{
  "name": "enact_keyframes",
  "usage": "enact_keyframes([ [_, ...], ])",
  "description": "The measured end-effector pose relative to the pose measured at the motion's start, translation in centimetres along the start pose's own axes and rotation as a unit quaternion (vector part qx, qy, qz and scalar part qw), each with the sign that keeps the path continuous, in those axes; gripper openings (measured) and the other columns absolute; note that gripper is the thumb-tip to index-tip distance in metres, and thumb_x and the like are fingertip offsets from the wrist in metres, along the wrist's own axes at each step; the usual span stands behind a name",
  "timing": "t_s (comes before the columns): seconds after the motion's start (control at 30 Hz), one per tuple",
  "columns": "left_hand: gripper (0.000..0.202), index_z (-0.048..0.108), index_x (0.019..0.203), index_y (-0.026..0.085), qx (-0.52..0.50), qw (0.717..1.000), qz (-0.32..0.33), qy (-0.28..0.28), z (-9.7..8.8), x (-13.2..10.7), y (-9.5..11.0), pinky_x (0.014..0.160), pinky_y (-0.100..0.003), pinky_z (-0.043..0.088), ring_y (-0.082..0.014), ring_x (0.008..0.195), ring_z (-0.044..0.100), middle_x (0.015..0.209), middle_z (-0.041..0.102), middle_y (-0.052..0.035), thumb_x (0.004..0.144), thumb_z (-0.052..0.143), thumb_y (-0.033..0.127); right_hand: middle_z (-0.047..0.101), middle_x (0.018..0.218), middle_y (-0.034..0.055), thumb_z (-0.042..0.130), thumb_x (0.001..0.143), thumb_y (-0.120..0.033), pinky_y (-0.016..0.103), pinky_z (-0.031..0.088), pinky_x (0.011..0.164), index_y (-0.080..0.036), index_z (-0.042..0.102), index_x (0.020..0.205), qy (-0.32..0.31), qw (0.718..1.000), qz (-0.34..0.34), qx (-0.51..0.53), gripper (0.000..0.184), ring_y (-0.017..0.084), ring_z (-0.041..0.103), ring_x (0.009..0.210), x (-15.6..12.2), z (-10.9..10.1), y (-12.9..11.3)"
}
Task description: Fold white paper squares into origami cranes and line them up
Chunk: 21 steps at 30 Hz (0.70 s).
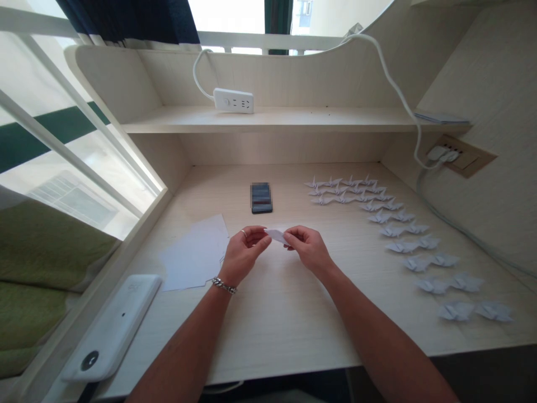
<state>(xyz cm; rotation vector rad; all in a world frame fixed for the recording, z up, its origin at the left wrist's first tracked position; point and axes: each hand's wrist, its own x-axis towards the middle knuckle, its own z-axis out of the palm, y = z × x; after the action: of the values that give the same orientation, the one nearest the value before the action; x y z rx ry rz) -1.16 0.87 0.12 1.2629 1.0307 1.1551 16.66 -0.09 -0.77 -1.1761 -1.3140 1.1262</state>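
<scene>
Over the middle of the pale wooden desk [285, 341], a small folded piece of white paper [276, 235] is held between both hands, one at each end, probably to keep it steady and its folds in line. To the right, origami cranes [392, 230] stand in spaced rows, likely so their wings stay uncrushed; loose white sheets [195, 254] lie left, within easy reach. The left hand [243, 254] curls loosely, thumb and fingertips nearly together on the paper's left end; the right hand [310, 249] pinches the other end more tightly.
</scene>
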Motion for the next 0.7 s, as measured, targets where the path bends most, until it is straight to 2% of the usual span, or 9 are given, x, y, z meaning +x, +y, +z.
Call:
enact_keyframes([
  [0.1, 0.032, 0.062, 0.095, 0.012, -0.001, 1.000, 0.002, -0.024, 0.8, -0.3, 0.0, 0.081, -0.034, 0.054, -0.0183, 0.083, 0.068, 0.089, 0.072, -0.0078, 0.069, 0.076, 0.026, 0.065, 0.070, 0.0031, 0.063, 0.078, -0.037, 0.028, 0.049, 0.064, -0.015, 0.066, 0.080, -0.001, 1.000, 0.001, 0.014, 0.022, 0.015, 0.060, 0.066, -0.1, 0.4, 0.1],
  [0.2, 0.027, 0.062, 0.094, 0.013, 0.032, 0.999, 0.011, -0.010, 1.0, -0.4, -0.1, 0.075, -0.032, 0.054, -0.0170, 0.076, 0.067, 0.080, 0.071, -0.0050, 0.071, 0.072, 0.024, 0.067, 0.074, 0.0039, 0.063, 0.079, -0.035, 0.028, 0.048, 0.065, -0.015, 0.067, 0.079, -0.016, 0.999, -0.013, -0.043, 0.020, 0.016, 0.060, 0.069, -0.3, 0.5, -0.2],
  [0.3, 0.025, 0.061, 0.095, 0.015, 0.092, 0.995, 0.017, -0.025, 0.8, -0.5, -0.4, 0.073, -0.030, 0.053, -0.0166, 0.077, 0.067, 0.080, 0.069, -0.0037, 0.073, 0.069, 0.023, 0.070, 0.083, 0.0050, 0.061, 0.080, -0.033, 0.027, 0.047, 0.068, -0.016, 0.068, 0.084, -0.038, 0.995, -0.023, -0.091, 0.019, 0.016, 0.061, 0.075, -0.5, 0.5, -0.7],
  [0.4, 0.025, 0.058, 0.100, 0.017, 0.128, 0.990, 0.031, -0.043, 0.8, -0.6, -0.9, 0.073, -0.030, 0.052, -0.0164, 0.079, 0.066, 0.084, 0.068, -0.0034, 0.077, 0.065, 0.024, 0.068, 0.077, 0.0030, 0.057, 0.082, -0.032, 0.026, 0.045, 0.064, -0.017, 0.067, 0.081, -0.049, 0.989, -0.030, -0.137, 0.018, 0.015, 0.059, 0.070, -0.6, 0.6, -0.7],
  [0.5, 0.029, 0.053, 0.106, 0.019, 0.122, 0.991, 0.041, -0.040, 1.0, -0.7, -1.2, 0.072, -0.029, 0.052, -0.0160, 0.078, 0.066, 0.080, 0.066, -0.0021, 0.079, 0.063, 0.025, 0.065, 0.072, 0.0016, 0.054, 0.085, -0.032, 0.025, 0.044, 0.060, -0.017, 0.064, 0.077, -0.033, 0.987, -0.039, -0.155, 0.019, 0.014, 0.057, 0.066, -0.7, 1.0, -0.5],
  [0.7, 0.033, 0.050, 0.107, 0.019, 0.091, 0.995, 0.038, -0.013, 1.1, -0.6, -0.9, 0.073, -0.030, 0.053, -0.0158, 0.076, 0.067, 0.080, 0.066, -0.0020, 0.078, 0.064, 0.025, 0.069, 0.084, 0.0058, 0.059, 0.082, -0.031, 0.027, 0.051, 0.068, -0.018, 0.066, 0.084, 0.016, 0.993, -0.047, -0.105, 0.015, 0.018, 0.064, 0.078, -0.8, 1.5, -0.3],
])
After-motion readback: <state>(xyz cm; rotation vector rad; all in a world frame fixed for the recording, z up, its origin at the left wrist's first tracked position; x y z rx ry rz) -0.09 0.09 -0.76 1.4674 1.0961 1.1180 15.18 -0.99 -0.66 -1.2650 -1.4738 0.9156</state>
